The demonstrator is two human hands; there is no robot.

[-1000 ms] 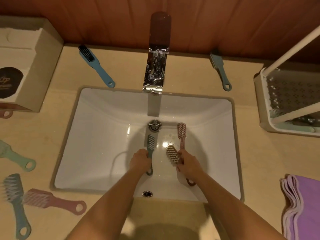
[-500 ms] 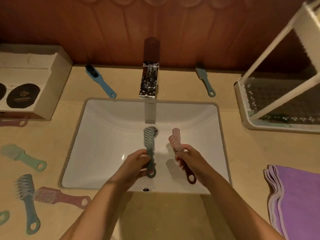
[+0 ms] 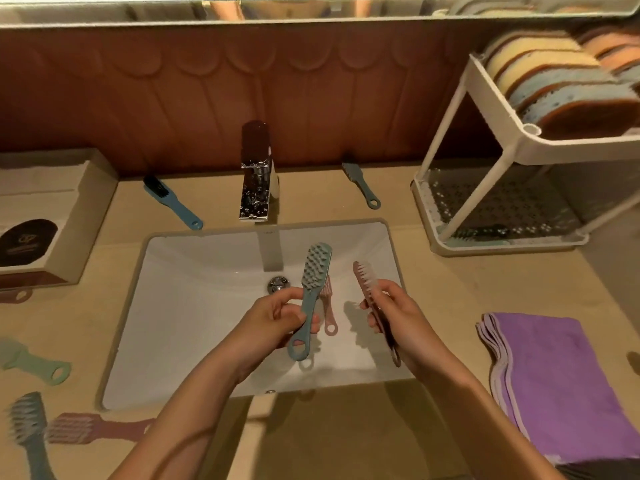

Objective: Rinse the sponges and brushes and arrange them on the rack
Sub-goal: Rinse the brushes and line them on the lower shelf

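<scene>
**Two rinsed brushes held above the sink**

While both hands stayed over the sink, the left hand was closed around the handle of a blue-green brush, and the right hand gripped a pink brush (bristles turned sideways). Another pink brush lay in the basin. Rinsing seemed finished; next, I think, both brushes should go right, to the rack, whose lower shelf looked almost free, under the sponges.

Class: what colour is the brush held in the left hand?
Blue-grey brush, seen in the head view.
</scene>
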